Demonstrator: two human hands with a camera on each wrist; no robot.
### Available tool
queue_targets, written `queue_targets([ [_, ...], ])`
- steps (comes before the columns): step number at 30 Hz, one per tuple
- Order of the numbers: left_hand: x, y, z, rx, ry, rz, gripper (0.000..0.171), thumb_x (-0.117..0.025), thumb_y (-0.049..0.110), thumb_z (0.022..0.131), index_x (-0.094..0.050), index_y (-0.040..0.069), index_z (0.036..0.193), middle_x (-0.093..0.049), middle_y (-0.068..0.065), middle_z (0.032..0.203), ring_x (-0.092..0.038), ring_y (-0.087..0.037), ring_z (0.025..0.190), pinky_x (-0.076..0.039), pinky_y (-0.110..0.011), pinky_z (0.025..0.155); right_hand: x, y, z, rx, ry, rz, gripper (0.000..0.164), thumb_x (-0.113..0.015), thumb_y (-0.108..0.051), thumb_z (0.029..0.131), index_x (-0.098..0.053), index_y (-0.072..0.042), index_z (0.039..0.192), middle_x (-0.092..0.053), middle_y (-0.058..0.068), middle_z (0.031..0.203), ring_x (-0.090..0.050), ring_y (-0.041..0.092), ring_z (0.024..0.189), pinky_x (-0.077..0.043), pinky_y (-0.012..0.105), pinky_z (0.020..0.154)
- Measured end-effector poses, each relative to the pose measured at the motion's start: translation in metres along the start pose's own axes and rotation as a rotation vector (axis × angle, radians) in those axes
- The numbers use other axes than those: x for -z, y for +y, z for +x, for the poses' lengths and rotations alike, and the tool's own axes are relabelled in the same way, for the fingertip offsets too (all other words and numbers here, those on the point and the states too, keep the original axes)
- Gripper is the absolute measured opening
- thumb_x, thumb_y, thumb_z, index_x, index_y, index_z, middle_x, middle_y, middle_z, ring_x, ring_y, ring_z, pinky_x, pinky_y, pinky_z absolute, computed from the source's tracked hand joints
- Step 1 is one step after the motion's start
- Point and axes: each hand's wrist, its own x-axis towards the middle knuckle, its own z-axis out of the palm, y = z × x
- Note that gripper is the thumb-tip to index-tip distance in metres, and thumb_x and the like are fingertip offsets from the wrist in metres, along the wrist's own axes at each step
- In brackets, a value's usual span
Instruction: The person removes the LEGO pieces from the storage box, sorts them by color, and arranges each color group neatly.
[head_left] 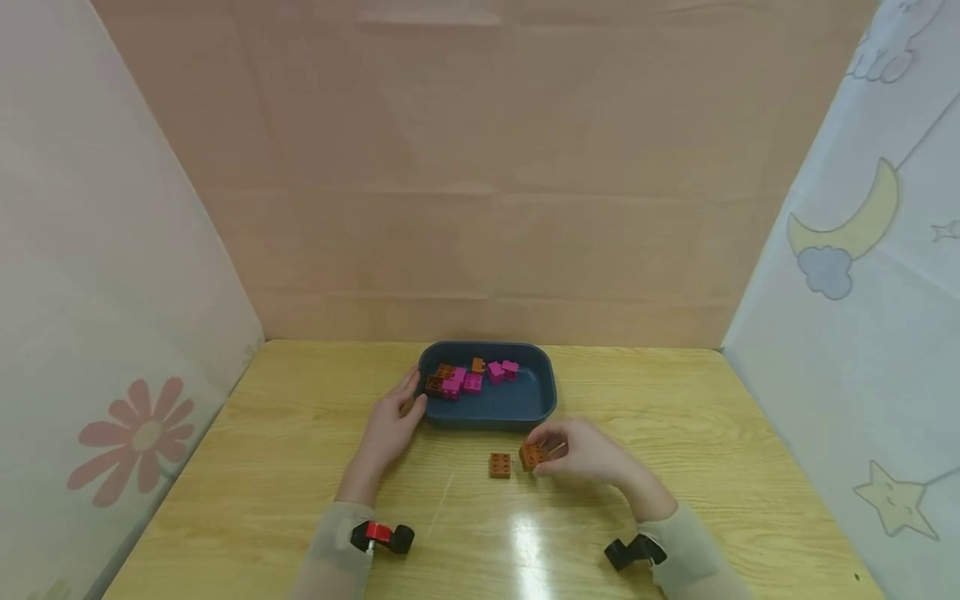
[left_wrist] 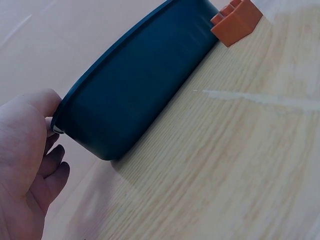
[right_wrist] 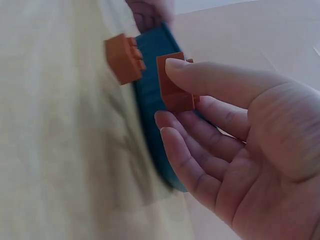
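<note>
Head camera: I look forward and down from well above the wood-grain tabletop (head_left: 255, 500). Left-wrist camera (head_left: 402, 538): close, tilted, facing the blue tray (left_wrist: 125, 82) side-on. Right-wrist camera (head_left: 620, 554): close, tilted, looking past the right hand (right_wrist: 265, 140) toward the left hand (right_wrist: 154, 11). I find the tray in all three views.

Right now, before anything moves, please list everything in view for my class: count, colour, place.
Tray: one, dark blue, on the table
Orange bricks: about three, brownish orange, inside the tray
Pink bricks: about five, pink, inside the tray
Loose brick: one, orange, before the tray
Held brick: one, orange, in the right hand
Table: one, yellowish wood, below everything
Back sheet: one, tan, behind
Side sheets: two, whitish, printed, left and right
Wrist devices: two, mostly black, one per wrist
Sleeves: two, pale, forearms
Hands: two, bare; left hand holding the tray's left end
</note>
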Motion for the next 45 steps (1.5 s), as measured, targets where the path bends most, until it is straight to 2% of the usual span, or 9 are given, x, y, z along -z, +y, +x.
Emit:
queue_targets([
  [4,0.001,0.000,-0.001,-0.003,0.013,0.000,0.055,-0.061,0.019,0.111,-0.044,-0.003,0.159,-0.037,-0.014,0.170,-0.033,-0.032,0.157,-0.034,-0.051,0.123,-0.006,0.006,-0.002,-0.001,-0.024,-0.021,0.035,-0.087,-0.016,0.090,-0.077,-0.014,0.123,-0.074,-0.005,0.112,-0.071,0.016,0.102,-0.062,0.029,0.087],
  [12,0.000,0.000,0.000,-0.019,0.018,0.040,0.055,-0.062,0.020,0.111,-0.045,-0.003,0.158,-0.039,-0.013,0.169,-0.034,-0.034,0.156,-0.033,-0.053,0.124,-0.009,0.008,-0.003,-0.003,-0.044,0.036,0.038,-0.083,-0.005,0.089,-0.074,-0.005,0.126,-0.074,0.004,0.117,-0.070,0.022,0.104,-0.062,0.027,0.087],
  [17,-0.001,0.001,0.000,-0.022,0.017,0.032,0.055,-0.061,0.019,0.111,-0.044,-0.004,0.158,-0.038,-0.016,0.169,-0.033,-0.034,0.156,-0.033,-0.053,0.124,-0.011,0.010,-0.003,-0.024,-0.028,0.047,0.038,-0.087,-0.008,0.088,-0.074,-0.006,0.124,-0.073,0.002,0.112,-0.069,0.019,0.101,-0.062,0.027,0.086],
  [26,0.000,0.003,0.000,-0.009,0.005,0.025,0.055,-0.061,0.019,0.111,-0.043,-0.004,0.158,-0.038,-0.015,0.169,-0.033,-0.033,0.156,-0.034,-0.052,0.123,-0.019,0.010,-0.001,-0.081,0.017,-0.008,0.041,-0.092,-0.020,0.084,-0.075,-0.013,0.121,-0.070,-0.005,0.106,-0.066,0.015,0.097,-0.059,0.028,0.083],
  [36,0.000,0.004,0.001,-0.001,0.007,0.018,0.055,-0.061,0.019,0.111,-0.043,-0.003,0.159,-0.037,-0.014,0.170,-0.032,-0.033,0.157,-0.032,-0.052,0.125,-0.024,0.006,0.001,-0.072,0.052,-0.025,0.039,-0.092,-0.017,0.086,-0.074,-0.012,0.120,-0.069,-0.002,0.103,-0.064,0.019,0.097,-0.058,0.029,0.080],
  [45,0.000,0.004,0.000,0.004,0.008,0.016,0.055,-0.061,0.019,0.111,-0.043,-0.004,0.158,-0.038,-0.014,0.169,-0.032,-0.032,0.157,-0.031,-0.051,0.125,-0.028,0.005,0.002,-0.064,0.058,-0.005,0.042,-0.092,-0.016,0.085,-0.073,-0.010,0.122,-0.070,0.000,0.108,-0.065,0.021,0.101,-0.060,0.029,0.084],
])
